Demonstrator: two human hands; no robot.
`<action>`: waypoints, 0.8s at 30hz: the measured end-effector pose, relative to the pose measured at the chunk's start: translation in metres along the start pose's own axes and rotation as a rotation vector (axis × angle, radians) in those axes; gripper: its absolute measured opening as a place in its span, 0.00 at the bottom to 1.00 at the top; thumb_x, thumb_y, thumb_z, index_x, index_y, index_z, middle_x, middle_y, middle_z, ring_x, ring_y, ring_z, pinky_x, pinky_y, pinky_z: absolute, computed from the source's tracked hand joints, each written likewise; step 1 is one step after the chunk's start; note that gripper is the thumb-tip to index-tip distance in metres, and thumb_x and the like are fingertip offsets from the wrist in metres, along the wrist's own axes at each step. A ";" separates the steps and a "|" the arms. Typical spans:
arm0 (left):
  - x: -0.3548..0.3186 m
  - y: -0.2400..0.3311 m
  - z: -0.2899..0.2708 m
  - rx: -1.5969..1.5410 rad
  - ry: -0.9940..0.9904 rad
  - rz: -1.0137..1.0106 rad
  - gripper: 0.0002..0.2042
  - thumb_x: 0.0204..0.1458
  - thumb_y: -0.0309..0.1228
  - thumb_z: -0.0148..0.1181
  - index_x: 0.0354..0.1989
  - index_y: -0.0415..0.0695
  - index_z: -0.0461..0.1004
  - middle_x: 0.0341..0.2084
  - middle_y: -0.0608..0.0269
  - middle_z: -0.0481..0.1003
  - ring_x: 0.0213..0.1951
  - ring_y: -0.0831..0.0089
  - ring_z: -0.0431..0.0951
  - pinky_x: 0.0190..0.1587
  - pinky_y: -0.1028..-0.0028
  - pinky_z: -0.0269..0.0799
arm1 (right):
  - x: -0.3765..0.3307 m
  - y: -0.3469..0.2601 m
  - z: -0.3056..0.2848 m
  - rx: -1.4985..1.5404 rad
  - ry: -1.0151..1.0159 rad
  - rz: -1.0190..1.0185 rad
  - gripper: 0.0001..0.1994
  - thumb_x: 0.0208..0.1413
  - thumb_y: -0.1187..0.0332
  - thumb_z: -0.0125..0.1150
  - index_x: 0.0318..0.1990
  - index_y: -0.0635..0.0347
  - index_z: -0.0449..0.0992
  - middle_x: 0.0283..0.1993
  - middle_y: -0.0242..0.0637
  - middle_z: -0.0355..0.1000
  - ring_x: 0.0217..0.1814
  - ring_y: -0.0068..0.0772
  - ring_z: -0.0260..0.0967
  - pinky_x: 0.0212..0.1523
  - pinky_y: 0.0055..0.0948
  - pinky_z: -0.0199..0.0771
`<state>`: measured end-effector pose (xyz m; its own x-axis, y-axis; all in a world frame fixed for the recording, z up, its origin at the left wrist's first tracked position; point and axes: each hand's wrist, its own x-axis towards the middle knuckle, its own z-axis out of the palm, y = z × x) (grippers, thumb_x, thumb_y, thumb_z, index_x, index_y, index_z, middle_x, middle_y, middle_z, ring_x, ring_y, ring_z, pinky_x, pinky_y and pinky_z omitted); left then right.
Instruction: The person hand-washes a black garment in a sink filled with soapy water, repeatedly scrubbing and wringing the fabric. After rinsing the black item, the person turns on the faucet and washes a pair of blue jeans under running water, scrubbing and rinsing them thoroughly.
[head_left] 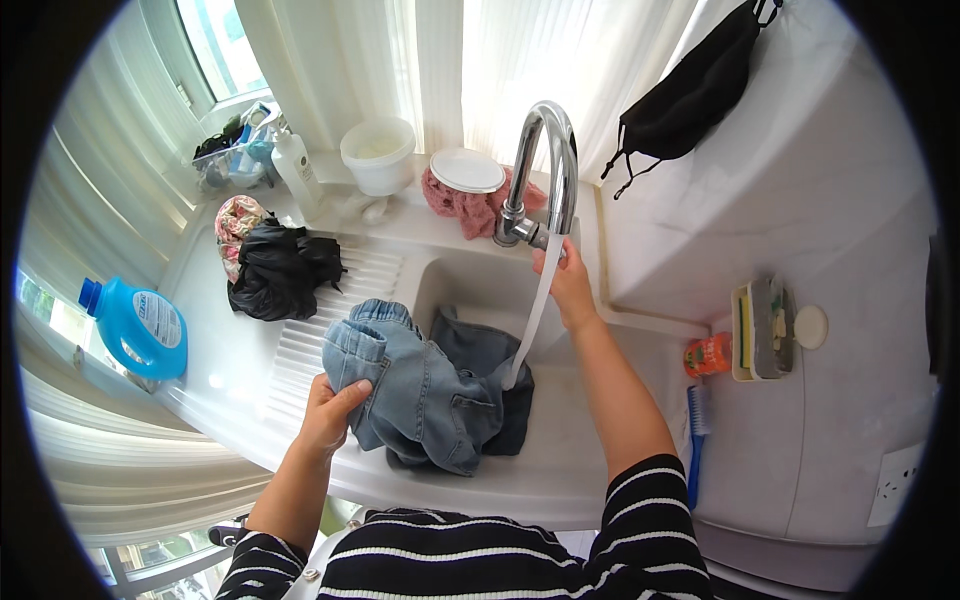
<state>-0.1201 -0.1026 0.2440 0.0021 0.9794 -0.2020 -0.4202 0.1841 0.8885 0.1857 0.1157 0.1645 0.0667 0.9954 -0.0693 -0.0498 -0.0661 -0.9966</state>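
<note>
Blue jeans (415,385) with an elastic waistband hang partly into the white sink basin (450,275). My left hand (330,412) grips them near the waistband, thumb on top and fingers hidden beneath the cloth. Part of the denim looks darker, down in the basin. My right hand (570,285) is at the base of the chrome faucet (548,130), its fingers closed around the handle, which is mostly hidden. A stream of water (538,310) runs from the spout onto the jeans.
Black cloth (280,270) and a floral scrunchie (238,225) lie on the ribbed drainboard. A blue detergent jug (140,330) stands left. Behind are a pump bottle (294,170), white tub (380,158) and pink cloth (470,205). A blue brush (697,430) hangs right.
</note>
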 end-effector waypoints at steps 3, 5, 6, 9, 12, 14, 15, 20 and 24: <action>0.014 -0.004 0.012 0.045 -0.012 -0.062 0.12 0.51 0.25 0.56 0.42 0.32 0.72 0.36 0.57 0.76 0.37 0.72 0.76 0.44 0.73 0.71 | -0.053 0.063 0.016 -0.420 -0.080 0.119 0.34 0.46 0.57 0.66 0.57 0.66 0.60 0.40 0.39 0.72 0.44 0.30 0.69 0.45 0.29 0.69; 0.025 -0.009 0.026 0.090 -0.016 -0.105 0.12 0.52 0.28 0.57 0.41 0.33 0.72 0.36 0.58 0.76 0.37 0.73 0.76 0.43 0.75 0.71 | -0.097 0.115 0.027 -0.902 -0.108 0.299 0.36 0.47 0.54 0.64 0.58 0.67 0.58 0.50 0.52 0.67 0.53 0.43 0.66 0.49 0.37 0.68; 0.028 -0.015 0.030 0.121 -0.006 -0.121 0.12 0.52 0.28 0.57 0.41 0.33 0.72 0.36 0.58 0.76 0.37 0.74 0.76 0.43 0.75 0.71 | -0.119 0.117 0.041 -1.184 -0.080 0.405 0.35 0.49 0.52 0.61 0.58 0.67 0.59 0.53 0.55 0.64 0.55 0.47 0.64 0.49 0.40 0.67; 0.039 -0.030 0.046 0.285 -0.037 -0.120 0.13 0.53 0.31 0.57 0.41 0.33 0.73 0.35 0.61 0.76 0.36 0.76 0.75 0.40 0.76 0.71 | -0.136 0.163 0.059 -0.467 0.268 0.605 0.31 0.55 0.50 0.53 0.58 0.66 0.59 0.55 0.57 0.61 0.54 0.52 0.63 0.50 0.40 0.66; 0.054 -0.064 0.043 0.678 0.018 0.090 0.13 0.50 0.34 0.59 0.34 0.34 0.73 0.25 0.55 0.76 0.28 0.70 0.76 0.33 0.72 0.71 | -0.136 0.173 0.052 -0.307 -0.256 0.347 0.23 0.56 0.55 0.47 0.51 0.65 0.66 0.47 0.56 0.68 0.48 0.55 0.66 0.49 0.40 0.65; 0.058 -0.078 0.041 0.947 0.018 0.184 0.12 0.48 0.34 0.60 0.30 0.34 0.73 0.19 0.50 0.75 0.23 0.63 0.76 0.30 0.68 0.71 | -0.146 0.147 0.056 -0.429 -0.472 0.169 0.20 0.55 0.57 0.47 0.46 0.67 0.70 0.46 0.53 0.71 0.49 0.53 0.68 0.50 0.40 0.65; 0.058 -0.078 0.046 1.037 -0.015 0.193 0.12 0.47 0.34 0.60 0.28 0.34 0.72 0.18 0.49 0.74 0.22 0.59 0.75 0.29 0.67 0.70 | -0.149 0.149 0.055 -0.473 -0.552 0.159 0.20 0.55 0.58 0.47 0.46 0.65 0.70 0.47 0.53 0.70 0.50 0.53 0.67 0.50 0.40 0.65; 0.057 -0.074 0.056 1.255 -0.064 0.206 0.14 0.43 0.36 0.58 0.22 0.35 0.71 0.15 0.45 0.72 0.21 0.48 0.73 0.28 0.60 0.70 | -0.203 0.085 0.059 -0.546 -0.535 0.115 0.19 0.54 0.58 0.48 0.49 0.59 0.70 0.53 0.51 0.66 0.53 0.52 0.65 0.50 0.40 0.66; 0.058 -0.062 0.049 1.165 0.013 0.095 0.15 0.41 0.38 0.57 0.23 0.35 0.74 0.17 0.46 0.73 0.24 0.51 0.76 0.30 0.61 0.70 | -0.187 0.045 0.030 -0.815 -0.449 0.136 0.19 0.49 0.58 0.54 0.45 0.60 0.70 0.48 0.49 0.69 0.50 0.54 0.66 0.49 0.40 0.67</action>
<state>-0.0490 -0.0531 0.1972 0.0031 0.9936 -0.1127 0.6684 0.0818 0.7393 0.1412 -0.0714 0.1340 -0.2874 0.8981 -0.3330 0.6957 -0.0433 -0.7171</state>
